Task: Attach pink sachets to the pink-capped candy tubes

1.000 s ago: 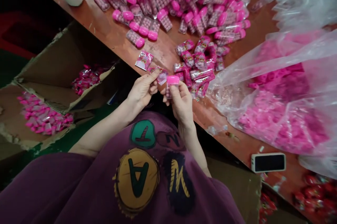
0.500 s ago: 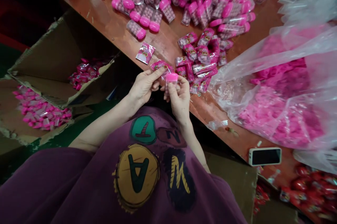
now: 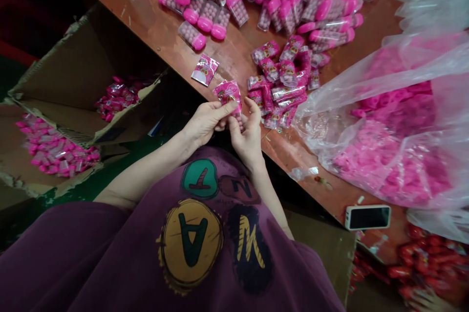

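Note:
Just beyond the purple shirt my two hands meet at the table's front edge. My left hand (image 3: 207, 120) pinches a shiny pink printed sleeve (image 3: 227, 91) between thumb and fingers. The sleeve lies over the capped end of a small clear bottle of pink candy balls (image 3: 239, 120); how far it goes round cannot be seen. My right hand (image 3: 249, 140) grips that bottle, thumb on its front and index finger lifted off. Beyond my left hand a flat printed sleeve (image 3: 205, 69) lies on the table. Right of my hands is a pile of sleeved bottles (image 3: 287, 93).
Unsleeved pink-capped bottles (image 3: 238, 6) heap at the back. A clear bag of pink pieces (image 3: 395, 155) and a phone (image 3: 367, 217) are on the right. Cardboard boxes (image 3: 54, 77) with pink items stand left. Another person's hand (image 3: 425, 298) is beside red items (image 3: 432, 258).
The sleeve has come over the bottle's pink cap, which showed bare before. My right index finger has lifted away from the bottle. The view has shifted slightly. Another person's hand has appeared at bottom right.

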`<action>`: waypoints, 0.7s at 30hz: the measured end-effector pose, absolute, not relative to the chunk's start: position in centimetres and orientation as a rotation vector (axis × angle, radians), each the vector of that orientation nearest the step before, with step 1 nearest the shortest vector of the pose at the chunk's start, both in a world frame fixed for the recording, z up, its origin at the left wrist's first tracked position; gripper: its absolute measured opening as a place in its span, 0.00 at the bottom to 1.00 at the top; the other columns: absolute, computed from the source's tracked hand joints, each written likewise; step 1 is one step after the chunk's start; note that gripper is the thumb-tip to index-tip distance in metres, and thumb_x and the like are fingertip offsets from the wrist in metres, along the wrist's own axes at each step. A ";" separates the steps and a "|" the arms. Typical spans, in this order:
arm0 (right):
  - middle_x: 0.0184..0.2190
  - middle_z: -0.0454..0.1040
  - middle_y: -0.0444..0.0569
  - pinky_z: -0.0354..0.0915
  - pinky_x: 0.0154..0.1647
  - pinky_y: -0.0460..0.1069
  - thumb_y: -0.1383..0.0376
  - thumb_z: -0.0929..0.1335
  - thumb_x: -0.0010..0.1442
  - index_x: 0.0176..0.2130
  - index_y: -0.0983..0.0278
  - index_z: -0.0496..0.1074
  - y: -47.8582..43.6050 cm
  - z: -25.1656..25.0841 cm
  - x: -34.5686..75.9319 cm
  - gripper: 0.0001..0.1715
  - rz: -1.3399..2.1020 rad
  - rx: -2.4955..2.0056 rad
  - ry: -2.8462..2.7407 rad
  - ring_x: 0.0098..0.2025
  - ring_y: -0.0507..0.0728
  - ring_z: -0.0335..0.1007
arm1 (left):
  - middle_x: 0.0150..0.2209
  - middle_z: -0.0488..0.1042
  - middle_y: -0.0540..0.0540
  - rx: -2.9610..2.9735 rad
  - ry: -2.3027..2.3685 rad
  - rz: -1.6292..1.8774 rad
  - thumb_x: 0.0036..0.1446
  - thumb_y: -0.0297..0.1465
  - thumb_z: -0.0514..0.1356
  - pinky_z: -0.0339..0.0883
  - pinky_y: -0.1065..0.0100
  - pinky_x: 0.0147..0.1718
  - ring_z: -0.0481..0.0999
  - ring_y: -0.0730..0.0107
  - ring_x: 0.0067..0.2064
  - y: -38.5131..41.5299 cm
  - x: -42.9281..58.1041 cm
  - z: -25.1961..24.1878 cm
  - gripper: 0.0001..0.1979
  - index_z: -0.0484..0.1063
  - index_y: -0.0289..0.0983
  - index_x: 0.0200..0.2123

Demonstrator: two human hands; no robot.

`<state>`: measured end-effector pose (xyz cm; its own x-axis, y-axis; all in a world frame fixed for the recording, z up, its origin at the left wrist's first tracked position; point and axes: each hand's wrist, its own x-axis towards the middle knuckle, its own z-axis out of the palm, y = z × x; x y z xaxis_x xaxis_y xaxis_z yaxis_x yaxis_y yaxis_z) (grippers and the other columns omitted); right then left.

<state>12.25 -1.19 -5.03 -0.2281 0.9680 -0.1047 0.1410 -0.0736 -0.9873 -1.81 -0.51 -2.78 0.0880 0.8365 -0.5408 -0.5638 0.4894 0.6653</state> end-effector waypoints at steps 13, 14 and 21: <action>0.28 0.66 0.37 0.54 0.18 0.46 0.48 0.67 0.69 0.64 0.51 0.55 -1.6 -5.5 12.3 0.31 1.666 -1.108 -1.173 0.18 0.48 0.55 | 0.17 0.66 0.54 0.398 1.122 1.061 0.57 0.38 0.73 0.46 0.74 0.17 0.59 0.84 0.17 -1.2 -1.2 -2.7 0.19 0.71 0.33 0.25; 0.27 0.66 0.36 0.53 0.17 0.46 0.47 0.68 0.69 0.64 0.50 0.54 -1.4 -5.5 12.4 0.32 1.705 -1.089 -1.153 0.17 0.47 0.54 | 0.18 0.67 0.53 0.411 1.119 1.042 0.56 0.38 0.73 0.46 0.75 0.17 0.60 0.84 0.17 -1.3 -1.3 -2.7 0.19 0.71 0.33 0.25; 0.26 0.68 0.36 0.54 0.19 0.44 0.50 0.69 0.69 0.67 0.52 0.54 -0.8 -5.3 13.2 0.34 1.777 -1.065 -1.127 0.17 0.46 0.55 | 0.17 0.67 0.51 0.372 1.075 1.057 0.60 0.43 0.70 0.47 0.75 0.18 0.63 0.83 0.17 -0.5 -1.0 -2.7 0.23 0.68 0.33 0.23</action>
